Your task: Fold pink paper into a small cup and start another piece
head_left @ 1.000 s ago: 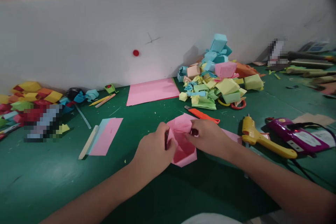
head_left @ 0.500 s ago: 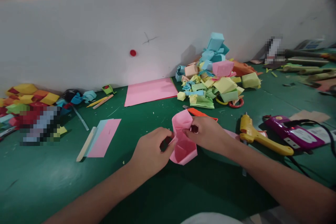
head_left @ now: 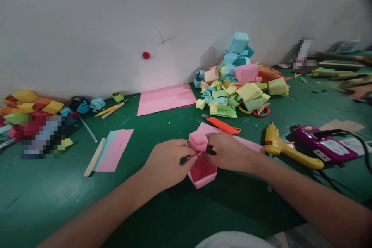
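Item: small pink folded-paper box (head_left: 202,170), open-topped, nothing visible inside, on green table (head_left: 58,201). My left hand (head_left: 167,162) and right hand (head_left: 228,151) both pinched shut on its top flap. Orange utility knife (head_left: 222,124) just behind.

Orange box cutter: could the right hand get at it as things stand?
Probably yes: the orange box cutter lies in the open just beyond the right hand, nothing between, though that hand's grip is on the pink paper box.

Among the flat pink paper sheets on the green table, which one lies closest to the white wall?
The large pink sheet, whose far edge reaches the white wall. The pink strip and the sheet under the right hand lie nearer the person.
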`<state>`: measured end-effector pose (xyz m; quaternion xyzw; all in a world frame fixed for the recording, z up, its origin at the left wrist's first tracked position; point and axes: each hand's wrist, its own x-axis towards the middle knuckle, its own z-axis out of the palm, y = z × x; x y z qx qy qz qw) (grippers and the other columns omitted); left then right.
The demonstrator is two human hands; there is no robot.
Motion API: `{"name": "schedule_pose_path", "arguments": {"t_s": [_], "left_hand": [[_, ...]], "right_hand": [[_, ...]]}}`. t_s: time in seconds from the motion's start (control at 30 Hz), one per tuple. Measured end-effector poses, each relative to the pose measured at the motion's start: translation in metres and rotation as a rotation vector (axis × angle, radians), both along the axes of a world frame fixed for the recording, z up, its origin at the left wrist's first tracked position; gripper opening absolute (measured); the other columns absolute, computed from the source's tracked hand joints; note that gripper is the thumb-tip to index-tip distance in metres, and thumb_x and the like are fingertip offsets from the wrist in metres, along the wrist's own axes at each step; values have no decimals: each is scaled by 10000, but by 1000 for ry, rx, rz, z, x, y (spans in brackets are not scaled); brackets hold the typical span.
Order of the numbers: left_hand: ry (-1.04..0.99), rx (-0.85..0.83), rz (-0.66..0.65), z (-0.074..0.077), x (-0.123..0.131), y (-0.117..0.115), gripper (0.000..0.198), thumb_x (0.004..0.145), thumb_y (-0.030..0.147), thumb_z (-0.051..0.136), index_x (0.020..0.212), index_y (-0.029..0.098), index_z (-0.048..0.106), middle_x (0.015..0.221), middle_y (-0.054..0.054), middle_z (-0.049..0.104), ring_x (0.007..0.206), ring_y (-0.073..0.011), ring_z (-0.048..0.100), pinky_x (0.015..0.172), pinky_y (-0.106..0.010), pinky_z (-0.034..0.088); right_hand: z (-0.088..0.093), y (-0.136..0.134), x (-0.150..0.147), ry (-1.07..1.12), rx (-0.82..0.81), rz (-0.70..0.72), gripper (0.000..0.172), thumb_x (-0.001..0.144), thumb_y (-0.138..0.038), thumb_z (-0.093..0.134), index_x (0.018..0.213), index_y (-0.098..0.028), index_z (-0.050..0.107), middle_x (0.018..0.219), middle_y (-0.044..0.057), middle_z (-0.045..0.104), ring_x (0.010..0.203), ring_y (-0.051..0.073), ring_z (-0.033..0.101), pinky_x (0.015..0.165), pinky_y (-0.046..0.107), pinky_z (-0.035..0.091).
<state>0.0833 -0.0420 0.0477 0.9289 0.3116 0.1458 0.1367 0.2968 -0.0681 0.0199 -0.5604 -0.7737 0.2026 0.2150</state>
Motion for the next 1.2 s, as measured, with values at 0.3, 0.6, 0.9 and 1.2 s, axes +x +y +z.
{"name": "schedule_pose_path", "arguments": {"t_s": [0.3, 0.6, 0.9, 1.2], "left_hand": [[-24, -174, 191, 10, 2, 0, 194, 801, 101, 619, 910, 248, 683, 880, 35, 716, 748, -142, 659, 650, -249, 442], [-46, -290, 274, 10, 10, -4, 140, 757, 130, 608, 838, 235, 561, 745, 51, 648, 634, -135, 581, 543, -242, 342], [87, -255, 259, 9, 7, -2, 67, 778, 162, 571, 783, 229, 571, 741, 18, 653, 679, -166, 603, 559, -271, 304], [230, -131, 325, 12, 15, -3, 129, 775, 198, 597, 892, 252, 608, 800, -4, 701, 716, -217, 643, 552, -293, 311]], "right_hand": [[7, -1, 0, 95, -92, 134, 118, 823, -275, 673, 832, -187, 595, 789, 16, 669, 656, 151, 537, 558, 257, 327], [10, -4, -5, 204, -107, 186, 59, 827, -196, 632, 847, -194, 687, 803, 21, 709, 732, 180, 606, 636, 270, 402], [8, -5, -11, 221, -61, 58, 151, 823, -133, 576, 872, -196, 704, 796, 11, 712, 708, 164, 611, 619, 265, 390], [8, -7, -14, 208, -110, -1, 190, 768, -104, 570, 897, -228, 633, 818, -8, 708, 689, 156, 598, 574, 252, 342]]}}
